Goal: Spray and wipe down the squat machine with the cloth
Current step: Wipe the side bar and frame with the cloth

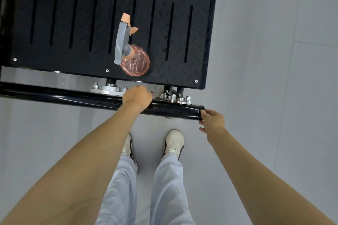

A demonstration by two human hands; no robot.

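The spray bottle [134, 60] is standing by the near edge of the footplate [54, 56], just beyond the left hand [137, 97]. That hand is curling closed, and I cannot tell whether it is holding the cloth. The right hand [213, 119] is gripping the end of the base tube [73, 96].

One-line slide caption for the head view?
Left hand on the bar, right hand gripping its end; bottle upright on the footplate.

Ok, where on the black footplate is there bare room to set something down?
The footplate is bare left of the spray bottle and right of it to the edge. Crowded: the bolts between plate and black bar, by the left hand.
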